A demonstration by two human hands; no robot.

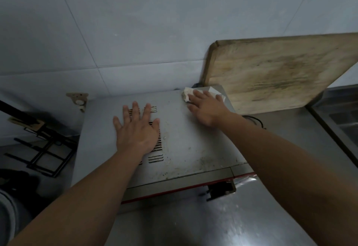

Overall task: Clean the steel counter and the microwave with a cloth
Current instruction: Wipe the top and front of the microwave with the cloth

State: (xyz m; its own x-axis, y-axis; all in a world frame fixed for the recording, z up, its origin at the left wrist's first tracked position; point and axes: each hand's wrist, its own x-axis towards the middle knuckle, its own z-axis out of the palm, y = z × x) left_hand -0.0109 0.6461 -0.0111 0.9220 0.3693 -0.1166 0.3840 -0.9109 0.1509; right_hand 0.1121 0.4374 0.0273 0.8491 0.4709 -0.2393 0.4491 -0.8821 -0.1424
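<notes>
Steel counter (222, 224) carries the microwave (186, 141), grimy grey top facing up, with a wooden cutting board (271, 73) leaning on the tiled wall just behind its right rear corner. Left hand (137, 131) lies flat, fingers spread, over the vent slots (156, 157). Right hand (206, 108) presses straight fingers on a white cloth (188, 93) at the microwave's back right corner.

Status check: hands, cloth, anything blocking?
Left hand flat on microwave top. Right hand presses cloth at back right corner. Cutting board leans just behind.
</notes>
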